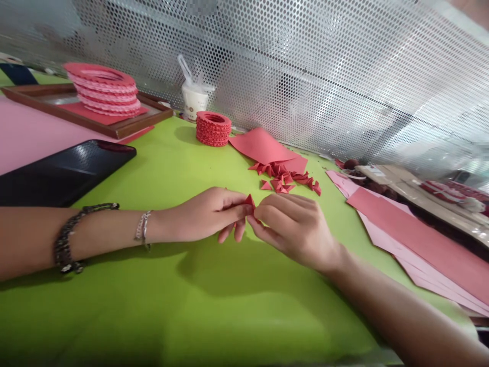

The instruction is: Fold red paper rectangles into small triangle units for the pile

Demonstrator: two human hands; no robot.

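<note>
Between my two hands is a small folded red paper piece (249, 200), its pointed tip standing up above the fingers. My left hand (208, 214) pinches it from the left with thumb and forefinger. From the right, my right hand (292, 227) closes its fingertips on the same piece, hiding its lower part. Just beyond the right hand lies a loose pile of folded red paper triangles (282, 176). Flat red paper sheets (263, 145) lie behind the pile. A red ring of stacked paper pieces (213, 130) stands farther back.
On a brown wooden tray (118, 131) at the left sits a taller pink and red paper ring stack (105, 92). A black phone-like slab (72, 171) lies nearer. A white cup (194, 99) stands against the perforated metal screen (267, 61). Pink and red paper strips (416, 237) spread along the right.
</note>
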